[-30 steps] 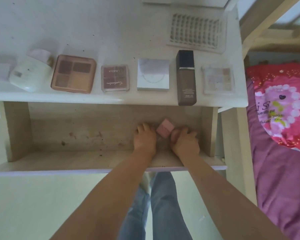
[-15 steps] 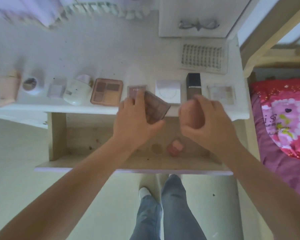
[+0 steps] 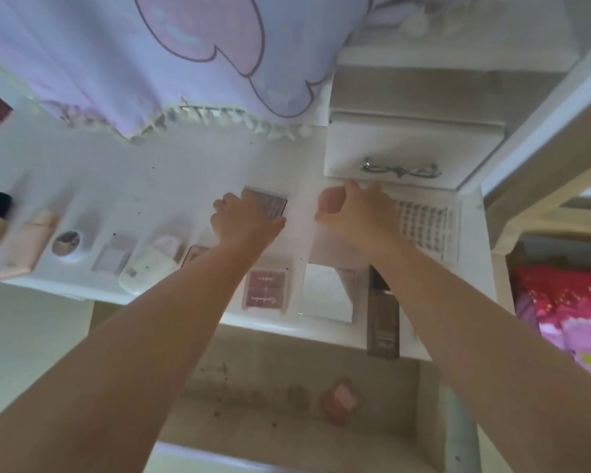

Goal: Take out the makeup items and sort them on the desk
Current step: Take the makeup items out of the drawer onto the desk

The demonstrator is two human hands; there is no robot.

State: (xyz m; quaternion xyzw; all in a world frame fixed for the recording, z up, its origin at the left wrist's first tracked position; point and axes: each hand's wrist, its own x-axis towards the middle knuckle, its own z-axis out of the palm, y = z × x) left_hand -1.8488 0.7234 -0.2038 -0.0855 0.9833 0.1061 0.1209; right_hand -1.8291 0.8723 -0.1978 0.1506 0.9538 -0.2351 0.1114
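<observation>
My left hand (image 3: pixel 246 223) is shut on a mauve eyeshadow palette (image 3: pixel 268 203), pressing it onto the white desk (image 3: pixel 185 179) behind the front row. My right hand (image 3: pixel 355 208) is closed around a round pinkish item (image 3: pixel 330 199), mostly hidden, just right of the palette. Along the desk's front edge lie a pink tube (image 3: pixel 28 247), a round compact (image 3: pixel 67 242), a white case (image 3: pixel 151 268), a pink palette (image 3: pixel 267 290), a white square compact (image 3: pixel 325 291) and a dark foundation bottle (image 3: pixel 382 322). One small pink item (image 3: pixel 338 401) lies in the open drawer (image 3: pixel 253 370).
A clear lash tray (image 3: pixel 423 227) lies by my right hand. Glasses (image 3: pixel 400 170) rest on a white box behind it. A lilac cloth (image 3: pixel 151 63) hangs over the back of the desk. A bed with red and pink bedding (image 3: pixel 567 308) stands at the right.
Both hands rose out of the drawer carrying items and moved forward over the desk. The left hand has lowered the mauve palette to the desk behind the front row. The view tilted up.
</observation>
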